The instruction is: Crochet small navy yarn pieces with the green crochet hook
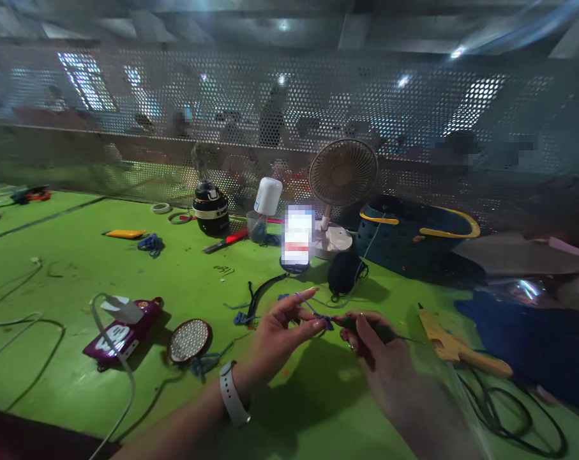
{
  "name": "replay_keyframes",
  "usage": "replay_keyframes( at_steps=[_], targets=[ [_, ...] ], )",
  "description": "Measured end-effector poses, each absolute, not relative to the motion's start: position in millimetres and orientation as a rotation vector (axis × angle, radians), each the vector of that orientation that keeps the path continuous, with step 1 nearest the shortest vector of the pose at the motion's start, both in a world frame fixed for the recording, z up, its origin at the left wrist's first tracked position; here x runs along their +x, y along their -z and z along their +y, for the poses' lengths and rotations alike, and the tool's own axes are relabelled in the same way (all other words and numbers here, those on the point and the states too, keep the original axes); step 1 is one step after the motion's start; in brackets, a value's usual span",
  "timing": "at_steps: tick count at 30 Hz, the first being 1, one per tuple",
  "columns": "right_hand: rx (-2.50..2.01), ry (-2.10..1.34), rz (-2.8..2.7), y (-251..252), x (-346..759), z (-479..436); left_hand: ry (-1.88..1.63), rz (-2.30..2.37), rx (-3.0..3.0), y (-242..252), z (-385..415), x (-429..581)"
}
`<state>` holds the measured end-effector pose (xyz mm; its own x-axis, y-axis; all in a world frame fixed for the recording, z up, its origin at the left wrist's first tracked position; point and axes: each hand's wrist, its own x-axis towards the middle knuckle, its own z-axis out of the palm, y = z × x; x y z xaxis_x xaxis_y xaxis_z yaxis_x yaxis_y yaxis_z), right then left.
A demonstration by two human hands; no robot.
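My left hand (pixel 280 331) pinches a small piece of blue crochet work (pixel 326 322) between thumb and fingers, with yarn (pixel 313 301) running over the raised index finger. Closed around the dark green handle of a crochet hook (pixel 383 331), my right hand (pixel 376 351) brings the hook's tip to the blue piece. The tip itself is too small to make out. Behind my hands lies a dark ball of yarn (pixel 345 275). A strand rises from near it toward the basket. Loose blue yarn (pixel 241 317) rests left of my left hand.
A lit phone (pixel 297 236) stands ahead, beside a fan (pixel 343 172) and a dark basket (pixel 399 239). On the right is a glue gun (pixel 461 351) with its cable. A purple power bank-like box (pixel 121 335), a round studded object (pixel 189 341) and a black bottle (pixel 210 209) are left.
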<state>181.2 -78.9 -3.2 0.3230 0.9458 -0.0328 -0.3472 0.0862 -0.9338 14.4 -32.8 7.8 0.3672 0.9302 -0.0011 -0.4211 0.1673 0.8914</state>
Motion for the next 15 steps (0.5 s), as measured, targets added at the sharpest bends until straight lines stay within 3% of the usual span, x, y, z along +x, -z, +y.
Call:
replay_keyframes(
  at_steps=[4, 10, 15],
  targets=[
    [-1.093, -0.889, -0.962, 5.2, 184.1, -82.5, -1.003, 0.626, 0.830, -5.2, -33.9, 18.1],
    [-0.913, -0.305, -1.760, -4.0, 194.4, -84.0, -0.934, 0.556, 0.791, -1.8, -37.4, 19.8],
    [-0.897, -0.360, -1.717, -5.1, 194.0, -79.4, -0.954, 0.573, 0.837, -9.3, -37.7, 16.3]
  ],
)
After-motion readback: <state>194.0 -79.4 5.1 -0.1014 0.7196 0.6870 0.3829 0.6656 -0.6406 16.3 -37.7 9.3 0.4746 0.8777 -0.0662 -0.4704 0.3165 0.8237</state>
